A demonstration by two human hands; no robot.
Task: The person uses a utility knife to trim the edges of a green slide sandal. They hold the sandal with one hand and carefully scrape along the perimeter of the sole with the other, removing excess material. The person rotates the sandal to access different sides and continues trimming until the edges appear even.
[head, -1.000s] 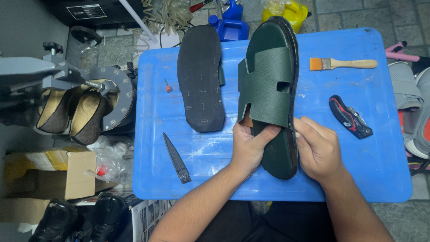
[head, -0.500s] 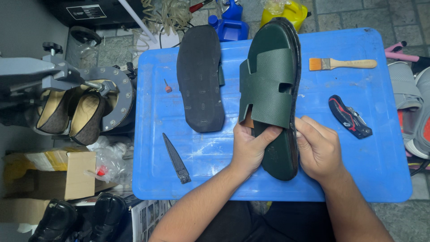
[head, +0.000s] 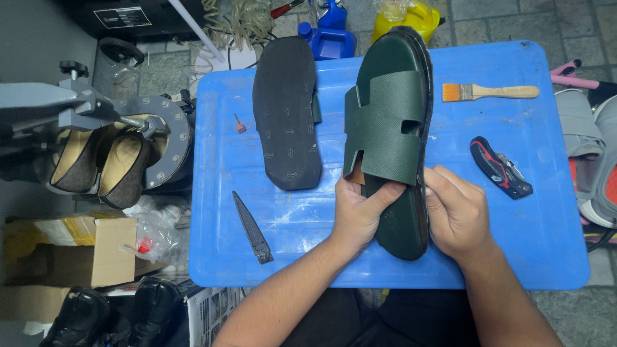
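Observation:
A dark green slide sandal (head: 392,122) lies toe-away on the blue plastic table (head: 546,244). My left hand (head: 360,209) grips its heel part from the left, thumb tucked under the rear edge of the strap. My right hand (head: 457,215) presses against the sandal's right side along the sole edge. A second sandal (head: 286,115) lies sole-up just to the left, showing its black tread.
On the table: a wooden-handled brush (head: 491,92) at the far right, a red-and-black folding knife (head: 500,167), a dark pointed file (head: 252,227), a small red peg (head: 240,126). A metal shoe stand with brown shoes (head: 122,164) stands left; boxes and black shoes (head: 109,315) sit below.
Both hands keep their hold; the green sandal has shifted only slightly. My left thumb sits a bit further under the strap.

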